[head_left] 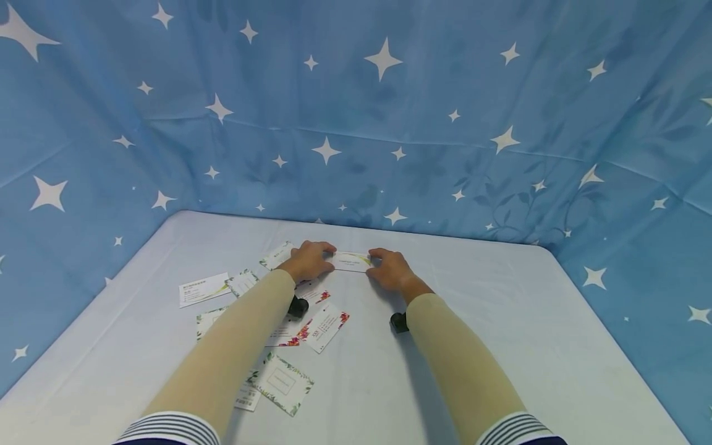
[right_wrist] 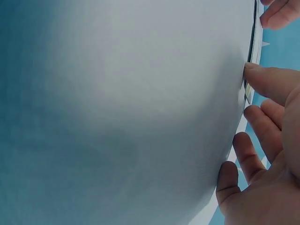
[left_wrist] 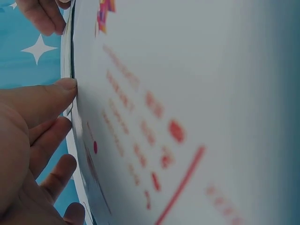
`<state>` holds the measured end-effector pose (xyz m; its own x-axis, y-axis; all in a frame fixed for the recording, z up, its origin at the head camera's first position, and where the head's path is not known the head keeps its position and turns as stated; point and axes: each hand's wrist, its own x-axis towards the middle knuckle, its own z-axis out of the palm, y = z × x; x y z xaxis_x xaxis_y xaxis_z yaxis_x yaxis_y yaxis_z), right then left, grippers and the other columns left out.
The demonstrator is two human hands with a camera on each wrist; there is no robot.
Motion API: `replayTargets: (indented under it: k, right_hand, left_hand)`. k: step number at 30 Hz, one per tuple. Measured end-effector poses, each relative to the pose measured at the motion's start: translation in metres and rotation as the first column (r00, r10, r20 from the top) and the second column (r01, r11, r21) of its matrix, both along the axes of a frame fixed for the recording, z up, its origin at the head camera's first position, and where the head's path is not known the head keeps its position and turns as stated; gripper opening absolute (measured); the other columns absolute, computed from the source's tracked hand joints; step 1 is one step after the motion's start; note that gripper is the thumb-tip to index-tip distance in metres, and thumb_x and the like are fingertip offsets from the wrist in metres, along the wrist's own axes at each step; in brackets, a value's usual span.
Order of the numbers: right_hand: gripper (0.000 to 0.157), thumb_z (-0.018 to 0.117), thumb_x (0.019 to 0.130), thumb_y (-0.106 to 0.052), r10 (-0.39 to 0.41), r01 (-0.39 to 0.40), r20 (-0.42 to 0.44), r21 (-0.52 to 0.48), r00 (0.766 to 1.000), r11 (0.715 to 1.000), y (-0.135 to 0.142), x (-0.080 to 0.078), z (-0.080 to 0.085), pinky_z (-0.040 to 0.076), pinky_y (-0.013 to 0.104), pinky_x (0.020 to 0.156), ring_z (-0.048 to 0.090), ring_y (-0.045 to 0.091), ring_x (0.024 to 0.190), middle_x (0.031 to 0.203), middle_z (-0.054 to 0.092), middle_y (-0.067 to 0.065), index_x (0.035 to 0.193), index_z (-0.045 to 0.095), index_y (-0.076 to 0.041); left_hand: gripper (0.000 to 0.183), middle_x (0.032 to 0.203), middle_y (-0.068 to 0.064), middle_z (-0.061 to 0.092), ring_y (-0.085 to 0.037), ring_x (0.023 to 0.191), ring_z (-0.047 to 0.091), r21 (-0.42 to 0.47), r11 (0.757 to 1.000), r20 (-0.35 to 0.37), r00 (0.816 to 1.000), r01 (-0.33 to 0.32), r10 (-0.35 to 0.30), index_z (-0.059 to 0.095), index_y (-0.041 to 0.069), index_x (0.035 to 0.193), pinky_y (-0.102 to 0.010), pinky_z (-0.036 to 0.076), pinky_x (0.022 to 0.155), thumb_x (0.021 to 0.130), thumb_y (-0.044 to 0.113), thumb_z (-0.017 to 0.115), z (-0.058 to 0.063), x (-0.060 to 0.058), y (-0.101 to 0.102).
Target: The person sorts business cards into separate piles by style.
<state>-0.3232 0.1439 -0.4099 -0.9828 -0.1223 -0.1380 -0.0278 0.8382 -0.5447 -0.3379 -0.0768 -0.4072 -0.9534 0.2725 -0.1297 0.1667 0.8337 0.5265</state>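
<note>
Beige sleeves [head_left: 233, 346], navy-and-white striped cuffs [head_left: 172, 424], black wrist cameras [head_left: 299, 307].

Blurred red lettering [left_wrist: 154, 104] is shown on a white business card [left_wrist: 133, 117]; beside it the left hand [left_wrist: 23, 150] is seen, the right hand [left_wrist: 43, 16] partly above; blue star-printed cloth [left_wrist: 23, 70] is glimpsed behind.

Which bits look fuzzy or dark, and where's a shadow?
Left wrist: slanted red printed lettering is blurred, perhaps too near the lens; the left hand looks clearer. Right wrist: the white cloth tabletop dims to blue leftward. Head: a soft shadow lies beside the right arm's beige fabric sleeve.
</note>
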Motion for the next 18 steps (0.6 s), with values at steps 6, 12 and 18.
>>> replayTargets:
  k: [6, 12, 18]
  right_hand:
    - [0.060, 0.067, 0.095, -0.028, 0.007, -0.007, 0.002, -0.023, 1.000, 1.000, 0.002, 0.002, 0.002, 0.025, 0.053, 0.114, 0.034, 0.033, 0.143, 0.154, 0.043, 0.010, 0.150, 0.048, -0.015]
    - [0.056, 0.068, 0.094, -0.031, 0.059, -0.061, -0.025, -0.078, 0.998, 0.995, -0.001, 0.007, 0.006, 0.034, 0.050, 0.110, 0.047, 0.031, 0.132, 0.145, 0.052, 0.012, 0.145, 0.053, -0.013]
    - [0.051, 0.071, 0.093, -0.031, 0.149, -0.153, -0.037, -0.152, 0.988, 0.976, -0.026, 0.019, 0.013, 0.042, 0.047, 0.103, 0.051, 0.027, 0.127, 0.137, 0.058, 0.008, 0.140, 0.059, -0.014]
  left_hand:
    - [0.052, 0.148, -0.009, 0.049, -0.037, 0.138, 0.035, 0.032, 0.999, 0.020, 1.000, 0.019, -0.019, 0.054, 0.021, 0.146, -0.057, 0.025, 0.109, 0.096, 0.030, 0.067, 0.004, 0.004, -0.010]
    - [0.056, 0.152, -0.010, 0.045, -0.037, 0.143, 0.031, 0.082, 0.996, 0.012, 0.999, 0.039, -0.040, 0.053, 0.021, 0.147, -0.063, 0.022, 0.110, 0.095, 0.030, 0.069, 0.013, 0.014, -0.034]
    - [0.058, 0.153, -0.014, 0.043, -0.038, 0.144, 0.030, 0.093, 0.994, 0.012, 0.999, 0.049, -0.051, 0.052, 0.018, 0.148, -0.060, 0.026, 0.111, 0.095, 0.029, 0.071, 0.014, 0.030, -0.058]
